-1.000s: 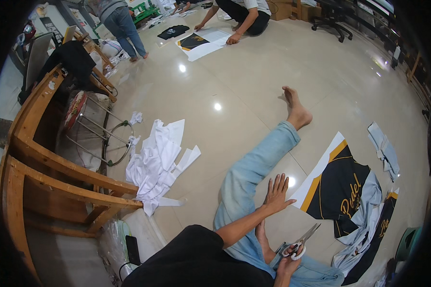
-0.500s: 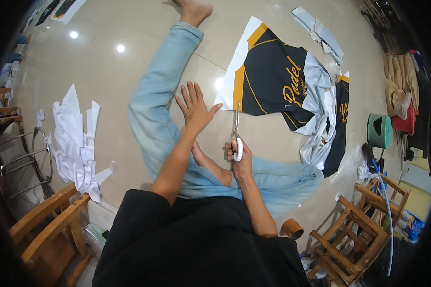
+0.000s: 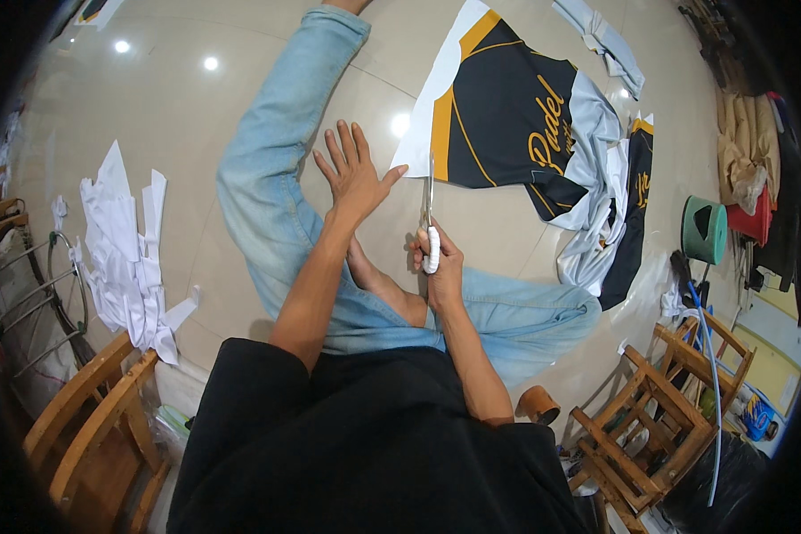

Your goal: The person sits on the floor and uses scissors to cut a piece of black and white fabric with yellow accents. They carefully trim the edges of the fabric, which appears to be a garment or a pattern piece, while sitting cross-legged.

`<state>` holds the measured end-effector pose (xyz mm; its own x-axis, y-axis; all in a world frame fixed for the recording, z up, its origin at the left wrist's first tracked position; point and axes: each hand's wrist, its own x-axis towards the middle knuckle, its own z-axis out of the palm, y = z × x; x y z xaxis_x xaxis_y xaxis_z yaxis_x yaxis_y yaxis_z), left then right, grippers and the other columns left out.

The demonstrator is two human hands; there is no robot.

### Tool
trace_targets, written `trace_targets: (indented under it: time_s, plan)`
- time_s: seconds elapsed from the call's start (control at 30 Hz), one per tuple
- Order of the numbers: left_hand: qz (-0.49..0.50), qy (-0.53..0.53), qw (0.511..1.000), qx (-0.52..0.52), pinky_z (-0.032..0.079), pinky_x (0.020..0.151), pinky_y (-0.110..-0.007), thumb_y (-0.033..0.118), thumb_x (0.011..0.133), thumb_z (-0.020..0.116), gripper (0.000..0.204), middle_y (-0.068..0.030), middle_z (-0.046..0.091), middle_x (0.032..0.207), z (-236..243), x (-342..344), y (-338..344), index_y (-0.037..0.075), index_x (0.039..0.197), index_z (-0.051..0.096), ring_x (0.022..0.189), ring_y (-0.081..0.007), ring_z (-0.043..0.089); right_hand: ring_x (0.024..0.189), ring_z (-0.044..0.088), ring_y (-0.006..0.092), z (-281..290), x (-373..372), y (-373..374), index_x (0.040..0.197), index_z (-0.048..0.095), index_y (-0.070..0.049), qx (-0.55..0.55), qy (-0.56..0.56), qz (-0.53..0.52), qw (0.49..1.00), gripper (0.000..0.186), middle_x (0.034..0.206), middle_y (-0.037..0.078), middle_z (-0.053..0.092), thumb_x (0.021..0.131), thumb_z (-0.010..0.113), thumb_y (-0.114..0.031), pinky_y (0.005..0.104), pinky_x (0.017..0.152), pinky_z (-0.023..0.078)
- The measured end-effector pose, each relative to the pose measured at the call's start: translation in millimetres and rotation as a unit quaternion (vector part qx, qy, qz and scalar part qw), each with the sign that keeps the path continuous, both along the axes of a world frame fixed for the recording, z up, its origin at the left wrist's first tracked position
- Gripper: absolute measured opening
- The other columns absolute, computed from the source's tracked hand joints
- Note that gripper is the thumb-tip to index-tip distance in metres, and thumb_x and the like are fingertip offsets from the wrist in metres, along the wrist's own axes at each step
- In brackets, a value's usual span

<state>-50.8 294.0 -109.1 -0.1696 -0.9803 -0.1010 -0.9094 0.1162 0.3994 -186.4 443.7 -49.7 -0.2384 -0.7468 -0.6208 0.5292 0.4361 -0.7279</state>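
Note:
My left hand (image 3: 360,182) lies flat with its fingers spread, its thumb at the lower white corner of a printed fabric panel (image 3: 498,116). The panel is black with a yellow band, yellow lettering and a white margin. In my right hand (image 3: 440,264) is a pair of scissors (image 3: 430,203) with white wrapping round the handle. Their blades reach into the panel's near edge, where the white margin meets the yellow band. Grey-white cloth (image 3: 587,182) lies bunched at the panel's right, beside another black and yellow piece (image 3: 629,209).
White fabric scraps (image 3: 120,254) are heaped on the floor at left, near a wooden chair (image 3: 107,418). A folded pale strip (image 3: 601,40) lies at far right. Wooden stools (image 3: 659,418), a brown cup (image 3: 539,405) and a green cylindrical object (image 3: 704,230) stand at right.
The whole view has shifted, so the floor things sit higher in it. The scissors have turned more edge-on, and their blades reach slightly farther into the panel. My left hand stays flat at the corner.

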Motion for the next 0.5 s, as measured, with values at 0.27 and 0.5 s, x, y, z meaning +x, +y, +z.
trace_targets:
  time_s: [0.27,0.5]
  plan:
    - [-0.002,-0.001,1.0,0.03,-0.009,0.108,-0.074,0.069,0.086,0.057,0.116,-0.0333,-0.006,0.161,4.2,0.1,-2.2,-0.009,0.155,0.004,0.147,-0.0513,-0.017,0.065,0.059,0.0101,2.7,1.7,-0.8,0.141,0.052,-0.001,0.012,0.013,0.01,1.0,0.055,0.085,0.009,0.066,0.091,0.071,-0.011,0.0228,0.055,0.047]
    - [0.001,-0.003,0.999,0.041,-0.01,0.109,-0.073,0.069,0.085,0.057,0.117,-0.0324,-0.007,0.161,3.8,-0.6,-2.5,-0.008,0.155,0.004,0.147,-0.0505,-0.018,0.061,0.057,0.009,10.8,-1.7,-13.3,0.138,0.055,0.001,0.009,-0.016,-0.015,1.0,0.052,0.078,0.007,0.064,0.091,0.072,-0.015,0.0216,0.053,0.044]
